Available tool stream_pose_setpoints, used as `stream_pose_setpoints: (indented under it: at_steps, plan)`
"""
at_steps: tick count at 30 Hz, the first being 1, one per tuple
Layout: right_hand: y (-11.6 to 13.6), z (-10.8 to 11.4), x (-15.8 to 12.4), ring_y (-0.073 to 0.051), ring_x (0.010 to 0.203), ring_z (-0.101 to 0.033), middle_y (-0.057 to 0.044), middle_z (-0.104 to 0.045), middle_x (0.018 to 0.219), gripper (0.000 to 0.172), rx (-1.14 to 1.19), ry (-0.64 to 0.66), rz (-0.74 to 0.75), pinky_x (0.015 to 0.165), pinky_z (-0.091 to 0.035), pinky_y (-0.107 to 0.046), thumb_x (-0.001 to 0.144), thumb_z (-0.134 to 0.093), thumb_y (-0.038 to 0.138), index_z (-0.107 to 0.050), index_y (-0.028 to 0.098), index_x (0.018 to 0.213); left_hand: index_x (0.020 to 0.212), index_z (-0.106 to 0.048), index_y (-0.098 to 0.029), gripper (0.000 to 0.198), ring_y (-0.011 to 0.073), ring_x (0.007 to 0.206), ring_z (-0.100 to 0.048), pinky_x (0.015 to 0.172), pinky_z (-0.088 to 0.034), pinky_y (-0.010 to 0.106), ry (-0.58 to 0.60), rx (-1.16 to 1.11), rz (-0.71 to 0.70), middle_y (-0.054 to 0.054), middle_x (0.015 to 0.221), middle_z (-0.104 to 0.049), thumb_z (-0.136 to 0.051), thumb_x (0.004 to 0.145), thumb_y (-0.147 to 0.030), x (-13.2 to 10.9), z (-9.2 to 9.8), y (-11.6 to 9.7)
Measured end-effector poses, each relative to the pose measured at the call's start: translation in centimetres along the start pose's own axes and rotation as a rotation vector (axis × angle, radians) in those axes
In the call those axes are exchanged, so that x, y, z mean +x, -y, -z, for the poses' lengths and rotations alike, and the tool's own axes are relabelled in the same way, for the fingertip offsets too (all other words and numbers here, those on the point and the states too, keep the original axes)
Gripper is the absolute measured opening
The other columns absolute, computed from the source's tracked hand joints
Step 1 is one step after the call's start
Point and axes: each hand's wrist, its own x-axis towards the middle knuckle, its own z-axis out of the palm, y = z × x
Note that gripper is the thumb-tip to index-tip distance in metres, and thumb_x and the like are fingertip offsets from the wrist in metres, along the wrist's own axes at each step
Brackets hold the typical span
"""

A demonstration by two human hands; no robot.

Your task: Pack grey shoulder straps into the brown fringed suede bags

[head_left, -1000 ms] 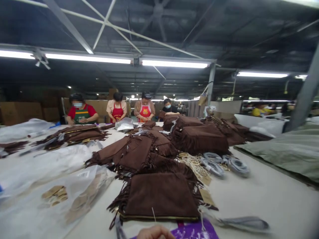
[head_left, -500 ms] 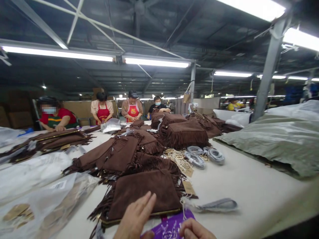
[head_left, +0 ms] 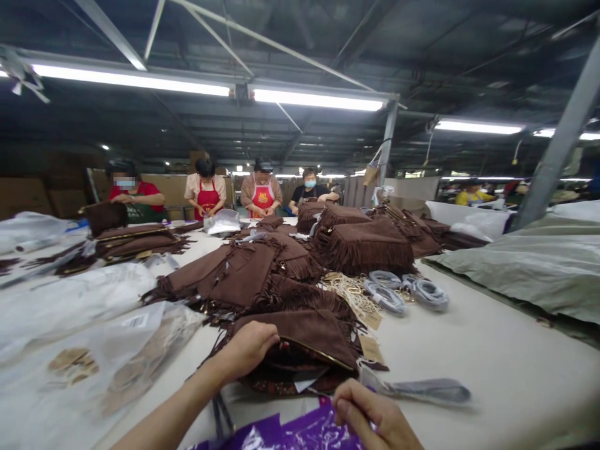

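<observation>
1. The long white table [head_left: 492, 362] carries everything, and people in aprons [head_left: 206, 187] stand at its far end with their own hands on their own pieces.
2. A grey-green sack [head_left: 525, 269] lies slumped along the right side, off the bare working strip.
3. Stacks of brown fringed bags [head_left: 365, 247] fill the middle of the table, fanned and overlapping so each one can be drawn off the heap.
4. Clear plastic packets [head_left: 94, 350] are spread flat at the left, within arm's reach.
5. The nearest fringed bag [head_left: 323, 334] lies just in front of the person, at the near end of the heaps, its mouth turned toward them.
6. A purple plastic sheet [head_left: 300, 434] lies at the very near edge, just below that bag.
7. The left hand [head_left: 248, 347] is closed on the upper lip of the nearest fringed bag and lifts it, so the mouth gapes and the inside shows.
8. The right hand [head_left: 370, 419] has its fingers curled tight at the edge of the purple plastic sheet, seemingly pinching it.
9. Grey coiled straps [head_left: 422, 290] sit grouped beside the stacks, and a loose grey strap [head_left: 422, 390] lies just right of the right hand.
10. A card tag [head_left: 371, 348] on its string lies beside the opened bag.
</observation>
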Motion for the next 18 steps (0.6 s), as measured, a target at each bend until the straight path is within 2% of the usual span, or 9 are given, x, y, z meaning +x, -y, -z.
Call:
stream_pose_setpoints:
  at_steps: [2,5,8,11,13,15,17,18]
  plan:
    - [0.7,-0.5,1.5,-0.017,0.074,-0.057,-0.001,-0.063,0.076,0.03,-0.077,0.037,0.055,0.069,-0.041,-0.026,0.094,-0.042,0.043,-0.056,0.022,0.079,0.066,-0.05,-0.019,0.032,0.0143,0.064,-0.045,0.063,-0.036,0.024,-0.008,-0.072,0.011,-0.002,0.065,-0.05,-0.04,0.092,-0.034,0.4,0.2,0.5]
    - [0.6,-1.2,3.4,-0.017,0.073,-0.056,-0.001,-0.061,0.074,0.029,-0.058,0.091,-0.029,0.068,-0.041,-0.027,0.094,-0.04,0.041,-0.053,0.022,0.076,0.067,-0.048,-0.019,0.037,0.0135,0.064,-0.042,0.06,-0.036,0.022,-0.033,-0.182,0.055,-0.003,0.066,-0.048,-0.034,0.092,-0.043,1.1,-0.3,1.6]
    - [-0.5,-1.3,4.9,-0.015,0.062,-0.053,0.0,-0.062,0.074,0.036,0.105,0.054,-0.152,0.057,-0.04,-0.026,0.089,-0.044,0.054,-0.05,0.022,0.073,0.067,-0.045,-0.019,0.042,0.0128,0.06,-0.041,0.056,-0.036,0.022,-0.039,-0.262,0.108,-0.004,0.064,-0.045,-0.03,0.092,-0.05,1.9,-1.0,3.0]
    - [-1.0,-0.4,5.8,-0.008,0.043,-0.04,-0.002,-0.068,0.075,0.047,0.36,0.059,-0.275,0.043,-0.026,-0.022,0.08,-0.052,0.068,-0.046,0.022,0.075,0.066,-0.048,-0.019,0.041,0.0131,0.057,-0.042,0.054,-0.037,0.022,-0.011,-0.282,0.128,-0.004,0.06,-0.045,-0.033,0.091,-0.048,2.4,-1.1,3.5]
    - [-0.6,0.4,6.2,-0.004,0.038,-0.029,-0.003,-0.07,0.07,0.05,0.523,0.085,-0.331,0.041,-0.014,-0.022,0.075,-0.059,0.07,-0.045,0.022,0.077,0.071,-0.053,-0.018,0.033,0.0156,0.064,-0.049,0.063,-0.041,0.025,-0.04,-0.262,0.126,-0.001,0.066,-0.051,-0.037,0.091,-0.038,2.1,-0.7,2.7]
    - [0.2,1.2,6.4,-0.003,0.038,-0.024,-0.001,-0.069,0.066,0.048,0.625,0.091,-0.341,0.042,-0.009,-0.022,0.075,-0.065,0.065,-0.045,0.021,0.077,0.081,-0.057,-0.017,0.022,0.0197,0.083,-0.054,0.079,-0.043,0.03,-0.133,-0.187,0.074,0.004,0.083,-0.059,-0.039,0.09,-0.026,1.3,-0.3,0.7]
    - [1.0,1.9,6.6,-0.003,0.04,-0.023,0.0,-0.067,0.063,0.046,0.663,0.101,-0.337,0.043,-0.008,-0.023,0.076,-0.067,0.061,-0.045,0.021,0.077,0.09,-0.059,-0.018,0.02,0.022,0.095,-0.054,0.089,-0.041,0.033,-0.177,-0.053,-0.083,0.008,0.097,-0.061,-0.039,0.09,-0.018,0.4,-0.5,-1.8]
    - [1.3,2.1,6.7,-0.003,0.04,-0.023,0.001,-0.066,0.062,0.046,0.665,0.111,-0.334,0.043,-0.007,-0.023,0.076,-0.067,0.06,-0.045,0.021,0.076,0.091,-0.06,-0.018,0.02,0.0221,0.095,-0.055,0.089,-0.042,0.033,-0.146,0.019,-0.177,0.008,0.098,-0.062,-0.04,0.089,-0.015,0.0,-0.9,-3.0]
